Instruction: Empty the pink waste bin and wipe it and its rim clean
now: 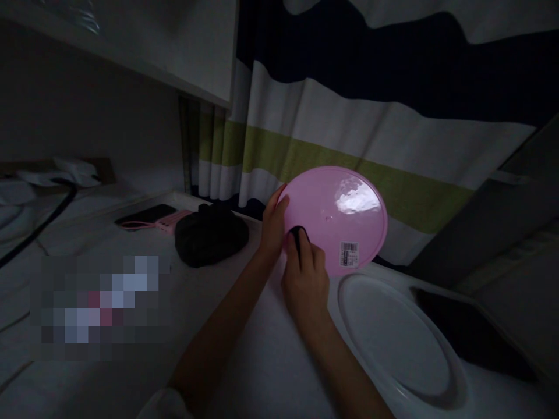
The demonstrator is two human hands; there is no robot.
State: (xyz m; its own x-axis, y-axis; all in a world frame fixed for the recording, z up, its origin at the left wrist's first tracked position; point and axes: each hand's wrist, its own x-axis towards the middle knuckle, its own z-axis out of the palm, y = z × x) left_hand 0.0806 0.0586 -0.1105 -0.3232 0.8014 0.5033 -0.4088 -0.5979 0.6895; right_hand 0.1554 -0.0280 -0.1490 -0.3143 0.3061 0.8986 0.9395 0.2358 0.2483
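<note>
On my feed, left fingers (285, 203) grip the pink disc (317, 201) near the white tray's (393, 337) far rim; right fingers (305, 251) hold a dark object (297, 233) against the disc. Probably wiping; next calls for steadiness.

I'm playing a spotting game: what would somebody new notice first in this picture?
Probably the shiny, round, plastic-looking pink disc in the middle, its left edge in the left hand. Next, the right hand, holding a small black object at the disc's lower left. Then the wavy fabric curtain with white, dark navy and green stripes behind.
</note>
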